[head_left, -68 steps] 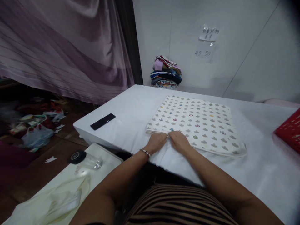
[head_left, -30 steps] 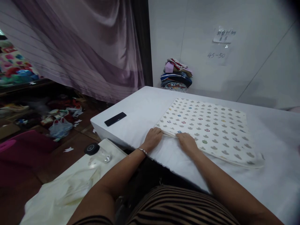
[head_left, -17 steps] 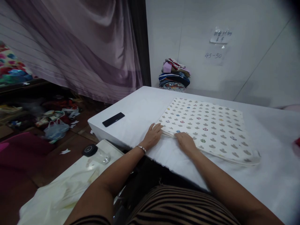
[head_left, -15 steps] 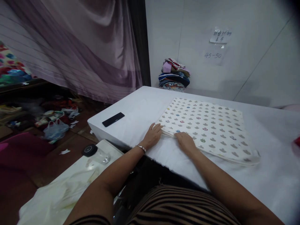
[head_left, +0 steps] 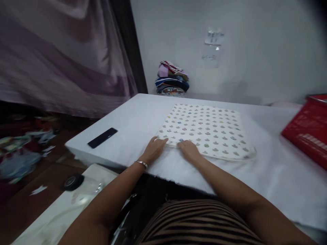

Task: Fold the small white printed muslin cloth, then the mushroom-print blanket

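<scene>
A folded white cloth [head_left: 201, 129], printed with grey shapes and small coloured motifs, lies flat on the white-covered table [head_left: 133, 119]. My left hand [head_left: 154, 149] is at its near left corner, with the fingers closed over the edge. Slightly to the right, my right hand [head_left: 189, 149] grips the same near edge, its fingertips on the fabric. Several layers show along that edge. The undersides of both hands are hidden.
A black phone [head_left: 102, 137] lies at the table's left. Folded clothes [head_left: 172, 80] are stacked by the wall, and a red bag [head_left: 309, 131] is at the right. Below left, a clear jar with a black lid [head_left: 73, 182] rests on a lower white surface.
The view has turned right, so the table's contents appear farther left and the red bag has come into sight. Both hands stay at the cloth's near edge.
</scene>
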